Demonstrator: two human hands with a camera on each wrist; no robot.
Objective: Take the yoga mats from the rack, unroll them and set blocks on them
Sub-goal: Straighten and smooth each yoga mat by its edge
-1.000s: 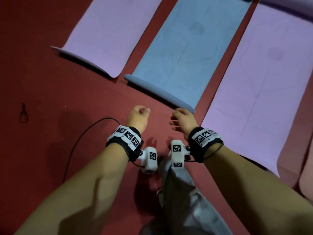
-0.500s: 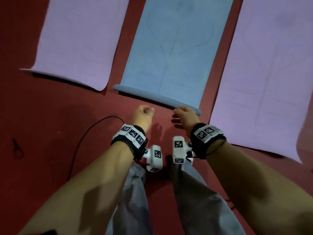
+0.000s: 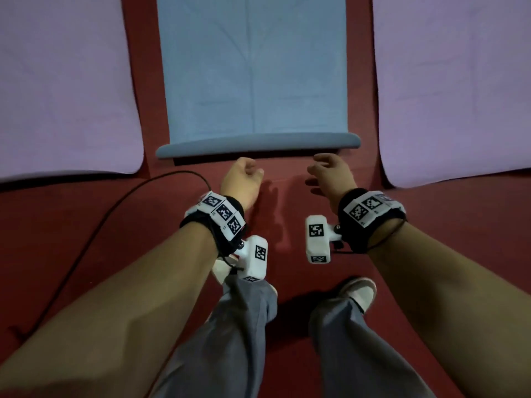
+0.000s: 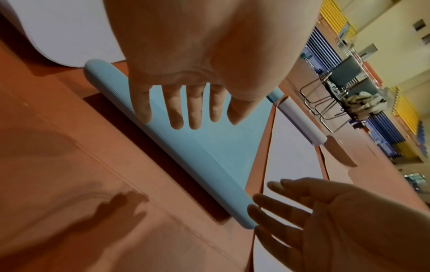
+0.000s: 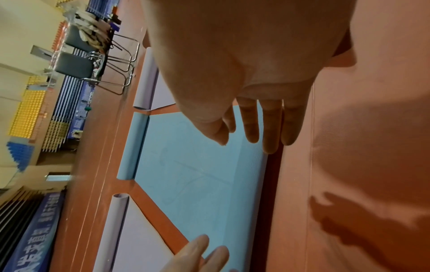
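Note:
A blue yoga mat (image 3: 253, 67) lies unrolled on the red floor straight ahead, and its near edge (image 3: 258, 143) curls up in a low lip. Purple mats lie flat on its left (image 3: 63, 81) and right (image 3: 454, 81). My left hand (image 3: 244, 173) and right hand (image 3: 327, 170) hover just short of the curled edge, apart from each other. In the left wrist view the left fingers (image 4: 184, 112) hang relaxed over the blue mat (image 4: 209, 147) and hold nothing. The right fingers (image 5: 256, 125) are likewise loose and empty. No block is in view.
A black cable (image 3: 115, 208) runs across the floor at the left. My legs and a white shoe (image 3: 359, 291) stand behind the hands. The mats' far ends stay rolled (image 5: 132, 145). Metal-framed chairs (image 4: 337, 88) stand beyond them near the wall.
The view has swung round so the blue mat now lies square ahead. Both hands have spread apart along its curled near edge. Neither hand has taken hold of anything.

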